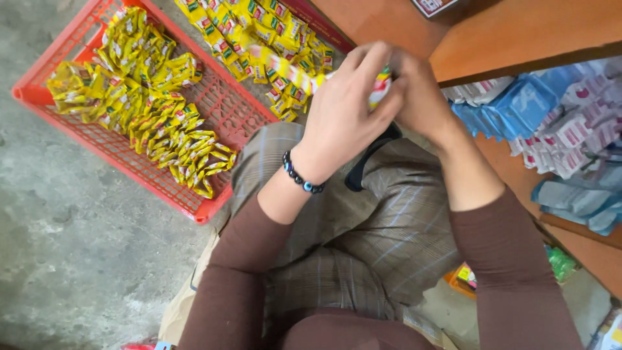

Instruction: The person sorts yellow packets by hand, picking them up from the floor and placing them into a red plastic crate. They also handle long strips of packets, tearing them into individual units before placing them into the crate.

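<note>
Strip of yellow plastic sachets (291,70): long axis running left from both hands. Left hand (340,110) and right hand (418,97), fingers clamped on its right end. Red plastic crate (129,162) of sachets, left.

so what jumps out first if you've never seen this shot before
The red plastic crate at upper left, heaped with strips of yellow sachets, grabs the eye. At centre top the left hand and right hand meet around one sachet strip. Blue and white packets fill the wooden shelf at right.
</note>
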